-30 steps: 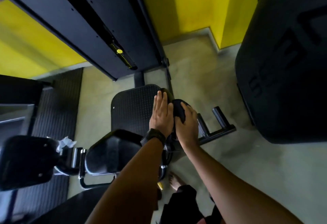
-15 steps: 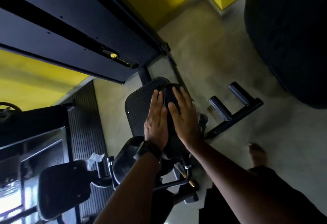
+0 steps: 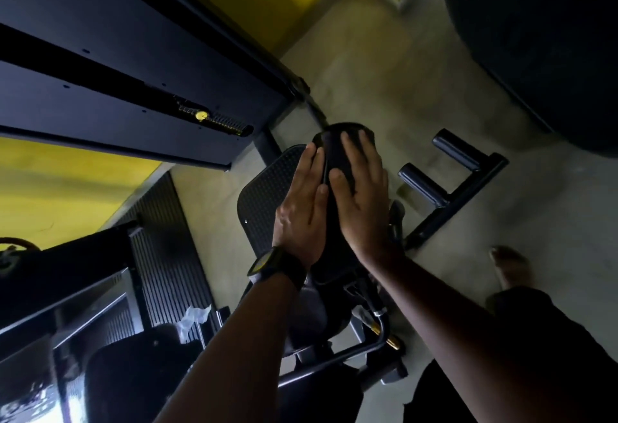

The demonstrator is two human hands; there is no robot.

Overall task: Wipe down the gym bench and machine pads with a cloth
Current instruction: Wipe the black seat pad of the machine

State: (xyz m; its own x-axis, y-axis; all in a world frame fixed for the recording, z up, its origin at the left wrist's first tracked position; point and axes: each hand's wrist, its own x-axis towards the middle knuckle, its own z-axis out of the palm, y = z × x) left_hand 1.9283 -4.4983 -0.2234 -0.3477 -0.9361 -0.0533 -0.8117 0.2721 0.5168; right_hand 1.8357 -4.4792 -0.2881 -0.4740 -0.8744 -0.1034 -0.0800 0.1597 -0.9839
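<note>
**Pad** (image 3: 336, 158): upright, narrow, rounded at the top, glossy black vinyl. It stands at centre frame, sandwiched between both hands. Its left edge is against the footplate and its right edge faces bare floor.

**Left hand** (image 3: 301, 212): flat with straight fingers close together, pressing the pad's left face. A dark watch (image 3: 276, 265) with a yellowish face is on the wrist.

**Right hand** (image 3: 363, 202): flat with fingers extended and slightly spread, laid over the pad's front and right side.

**Cloth** (image 3: 349, 129): a dark, matte fold at the pad's top, just beyond the right fingertips. It is hard to tell from the pad, and its extent is unclear.

**Footplate** (image 3: 264, 195): black with a dimpled grip texture and rounded corners.

**Pegs** (image 3: 451, 168): two black cylindrical bars on a square tube, lying on the floor right of the pad and apart from it.

**Floor** (image 3: 384, 65): grey, mottled concrete, open between the pad, the pegs and the bag.

**Frame** (image 3: 100, 65): flat, dark sheet-metal panels at upper left, with a slotted channel holding a yellow pin (image 3: 201, 115).

**Bag** (image 3: 541, 38): a large, black, rounded bulk at upper right.

**Wall** (image 3: 57, 185): smooth and yellow.

**Mat** (image 3: 167, 238): black and ribbed, left of the footplate.

**Tissue** (image 3: 194, 319): white and crumpled, at the mat's near edge.

**Foot** (image 3: 511, 267): bare, on the floor at right.
</note>
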